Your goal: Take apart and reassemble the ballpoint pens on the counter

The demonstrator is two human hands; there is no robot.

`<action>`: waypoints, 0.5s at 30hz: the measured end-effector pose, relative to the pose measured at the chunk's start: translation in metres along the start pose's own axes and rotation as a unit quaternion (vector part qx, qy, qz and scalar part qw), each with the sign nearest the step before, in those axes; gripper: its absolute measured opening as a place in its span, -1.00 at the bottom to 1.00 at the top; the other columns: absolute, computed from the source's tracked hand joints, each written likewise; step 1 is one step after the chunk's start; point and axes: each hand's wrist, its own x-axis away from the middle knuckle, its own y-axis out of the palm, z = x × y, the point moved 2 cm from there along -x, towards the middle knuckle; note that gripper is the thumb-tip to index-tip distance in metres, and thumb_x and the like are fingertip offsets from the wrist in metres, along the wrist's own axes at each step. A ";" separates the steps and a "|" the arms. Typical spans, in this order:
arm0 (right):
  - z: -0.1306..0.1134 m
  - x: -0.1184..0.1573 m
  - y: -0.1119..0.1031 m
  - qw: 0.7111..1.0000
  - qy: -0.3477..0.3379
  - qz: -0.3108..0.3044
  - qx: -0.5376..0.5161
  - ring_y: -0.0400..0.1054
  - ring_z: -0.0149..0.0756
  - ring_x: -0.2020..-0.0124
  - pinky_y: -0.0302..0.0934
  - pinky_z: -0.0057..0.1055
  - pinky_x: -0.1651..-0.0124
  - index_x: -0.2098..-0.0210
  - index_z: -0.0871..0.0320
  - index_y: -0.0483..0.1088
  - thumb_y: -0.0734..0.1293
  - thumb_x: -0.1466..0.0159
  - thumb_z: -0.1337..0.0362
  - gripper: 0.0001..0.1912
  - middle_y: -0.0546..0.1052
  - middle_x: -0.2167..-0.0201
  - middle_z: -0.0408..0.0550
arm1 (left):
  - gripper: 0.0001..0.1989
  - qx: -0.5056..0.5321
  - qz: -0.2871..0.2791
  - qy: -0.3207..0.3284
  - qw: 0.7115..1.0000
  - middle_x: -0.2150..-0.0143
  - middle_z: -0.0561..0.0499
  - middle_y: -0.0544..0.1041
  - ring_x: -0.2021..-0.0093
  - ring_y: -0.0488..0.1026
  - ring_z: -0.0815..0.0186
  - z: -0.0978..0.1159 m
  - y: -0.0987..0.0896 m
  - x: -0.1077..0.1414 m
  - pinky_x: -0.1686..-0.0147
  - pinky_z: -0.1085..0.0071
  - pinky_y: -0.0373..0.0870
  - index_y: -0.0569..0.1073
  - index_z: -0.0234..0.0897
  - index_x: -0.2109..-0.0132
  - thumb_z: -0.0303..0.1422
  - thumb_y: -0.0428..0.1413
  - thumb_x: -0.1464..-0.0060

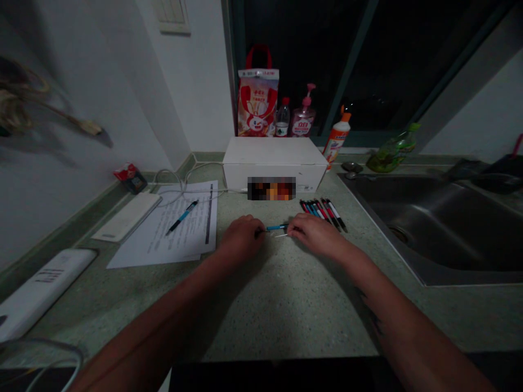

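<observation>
- Blue pen [277,227]: held before white box [274,151], long axis roughly along its front.
- Left hand [243,235], right hand [314,231]: opposite pen ends apparently pinched by fingers; neither hand nearer.

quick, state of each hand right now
Left hand: closed, holding one end of a blue-and-black pen.
Right hand: closed, fingers at the pen's other end.

Head-worn camera's view, from above the counter's [286,305] near edge, facing forward and down
</observation>
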 end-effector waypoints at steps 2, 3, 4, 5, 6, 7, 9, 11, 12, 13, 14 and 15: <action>-0.003 -0.001 0.003 1.000 -0.001 -0.006 0.005 0.48 -0.14 0.13 0.27 -0.28 0.05 0.27 0.12 0.57 0.35 -0.34 0.48 -0.82 0.59 0.25 0.02 | -0.82 -0.012 -0.004 0.002 1.000 0.17 -0.15 0.60 0.13 0.50 0.08 0.000 0.003 -0.001 0.06 0.17 0.41 0.63 -0.23 0.17 -0.42 0.11 -0.21; -0.005 -0.001 0.005 1.000 -0.001 -0.003 0.010 0.47 -0.13 0.13 0.27 -0.28 0.05 0.27 0.13 0.57 0.35 -0.34 0.48 -0.82 0.59 0.25 0.02 | -0.81 -0.018 -0.005 0.004 1.000 0.17 -0.15 0.60 0.13 0.51 0.09 0.000 0.005 -0.001 0.06 0.19 0.41 0.63 -0.23 0.16 -0.42 0.11 -0.21; -0.006 -0.002 0.007 1.000 0.000 0.002 0.016 0.47 -0.13 0.13 0.27 -0.27 0.05 0.27 0.13 0.57 0.35 -0.34 0.49 -0.82 0.59 0.25 0.02 | -0.81 -0.023 -0.007 0.005 1.000 0.17 -0.15 0.60 0.12 0.51 0.09 0.000 0.007 -0.001 0.06 0.20 0.41 0.63 -0.23 0.15 -0.42 0.10 -0.21; -0.007 -0.003 0.008 1.000 -0.001 0.006 0.021 0.47 -0.13 0.14 0.27 -0.27 0.06 0.27 0.12 0.57 0.36 -0.34 0.48 -0.82 0.59 0.25 0.02 | -0.81 -0.029 -0.008 0.005 1.000 0.16 -0.14 0.60 0.12 0.52 0.09 0.000 0.008 -0.001 0.06 0.20 0.41 0.62 -0.23 0.15 -0.41 0.10 -0.22; -0.008 -0.003 0.010 1.000 -0.003 0.010 0.023 0.47 -0.13 0.15 0.27 -0.27 0.07 0.28 0.12 0.57 0.36 -0.34 0.48 -0.83 0.59 0.26 0.02 | -0.82 -0.033 -0.008 0.003 0.999 0.16 -0.14 0.60 0.12 0.52 0.10 -0.001 0.009 -0.002 0.06 0.21 0.40 0.62 -0.22 0.16 -0.40 0.10 -0.23; -0.008 -0.004 0.011 1.000 -0.005 0.012 0.024 0.47 -0.13 0.15 0.28 -0.27 0.07 0.28 0.11 0.57 0.37 -0.33 0.47 -0.83 0.59 0.26 0.02 | -0.82 -0.035 -0.006 0.002 0.999 0.17 -0.13 0.60 0.11 0.52 0.10 -0.002 0.009 -0.002 0.06 0.21 0.40 0.61 -0.21 0.17 -0.39 0.10 -0.24; -0.009 -0.004 0.011 1.000 -0.008 0.018 0.020 0.47 -0.13 0.15 0.28 -0.26 0.07 0.27 0.11 0.57 0.39 -0.34 0.44 -0.87 0.59 0.26 0.01 | -0.84 -0.025 0.002 -0.003 1.000 0.15 -0.13 0.60 0.10 0.52 0.09 -0.003 0.008 -0.002 0.05 0.21 0.40 0.60 -0.19 0.17 -0.37 0.11 -0.25; -0.010 -0.003 0.011 0.999 -0.009 0.037 0.009 0.47 -0.12 0.11 0.30 -0.25 0.04 0.22 0.11 0.57 0.41 -0.35 0.39 -0.92 0.58 0.24 0.01 | -0.86 0.013 0.020 -0.021 0.999 0.13 -0.13 0.62 0.09 0.53 0.09 -0.003 0.006 -0.001 0.06 0.20 0.40 0.59 -0.19 0.12 -0.37 0.14 -0.23; -0.011 -0.003 0.010 0.999 -0.013 0.052 0.000 0.47 -0.12 0.09 0.30 -0.24 0.02 0.16 0.10 0.57 0.41 -0.37 0.36 -0.92 0.58 0.20 0.02 | -0.83 0.045 0.026 -0.032 0.998 0.14 -0.11 0.63 0.11 0.54 0.10 -0.003 0.005 0.000 0.08 0.21 0.40 0.58 -0.18 0.07 -0.37 0.15 -0.22; -0.013 -0.002 0.010 0.997 -0.020 0.067 -0.010 0.47 -0.13 0.06 0.31 -0.24 0.00 0.10 0.09 0.55 0.41 -0.38 0.34 -0.88 0.58 0.16 0.02 | -0.79 0.084 0.028 -0.041 0.995 0.15 -0.09 0.64 0.14 0.55 0.12 -0.002 0.005 0.000 0.11 0.22 0.41 0.56 -0.18 0.01 -0.37 0.17 -0.21; -0.016 -0.001 0.010 0.996 -0.031 0.080 -0.020 0.46 -0.13 0.03 0.31 -0.24 -0.02 0.03 0.08 0.53 0.40 -0.39 0.33 -0.83 0.57 0.11 0.02 | -0.74 0.126 0.025 -0.045 0.991 0.17 -0.06 0.65 0.18 0.56 0.15 0.000 0.005 0.001 0.14 0.24 0.41 0.53 -0.17 -0.04 -0.37 0.18 -0.20; -0.019 -0.001 0.011 0.995 -0.044 0.088 -0.028 0.46 -0.15 0.01 0.31 -0.24 -0.03 -0.03 0.06 0.51 0.39 -0.40 0.34 -0.78 0.57 0.06 0.02 | -0.70 0.167 0.019 -0.046 0.985 0.19 -0.04 0.66 0.21 0.56 0.18 0.002 0.005 0.001 0.16 0.26 0.42 0.50 -0.17 -0.08 -0.38 0.18 -0.19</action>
